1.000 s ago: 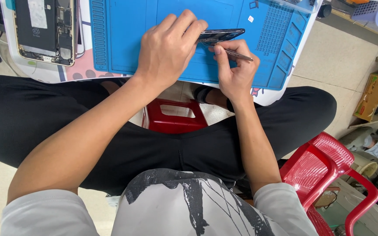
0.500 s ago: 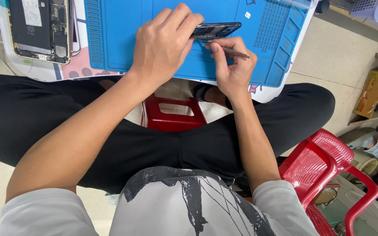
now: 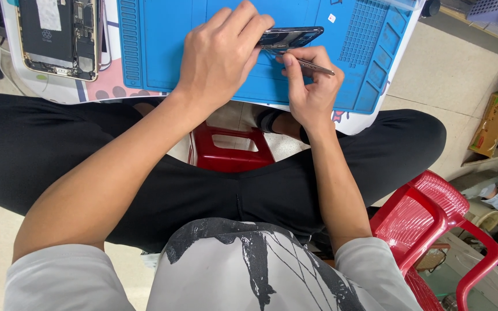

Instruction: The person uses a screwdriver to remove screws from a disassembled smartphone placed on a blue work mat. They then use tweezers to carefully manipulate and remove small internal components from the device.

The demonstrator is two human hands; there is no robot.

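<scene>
My left hand [image 3: 221, 55] grips a dark phone [image 3: 296, 35] by its near end and holds it on edge over the blue work mat [image 3: 162, 52]. My right hand [image 3: 312, 86] pinches thin metal tweezers [image 3: 313, 67]; their tip end lies under my fingers next to the phone's lower edge and cannot be seen. Both hands touch at the phone.
An opened phone with exposed boards [image 3: 59, 35] lies at the mat's left on the low white table [image 3: 59, 92]. A red stool [image 3: 231, 152] sits between my crossed legs. A red plastic chair [image 3: 433, 219] stands at right, and a cardboard box [image 3: 488, 124] further right.
The view has shifted slightly, so hands and mat sit a little higher in frame. My hands keep the same grip on phone and tweezers.
</scene>
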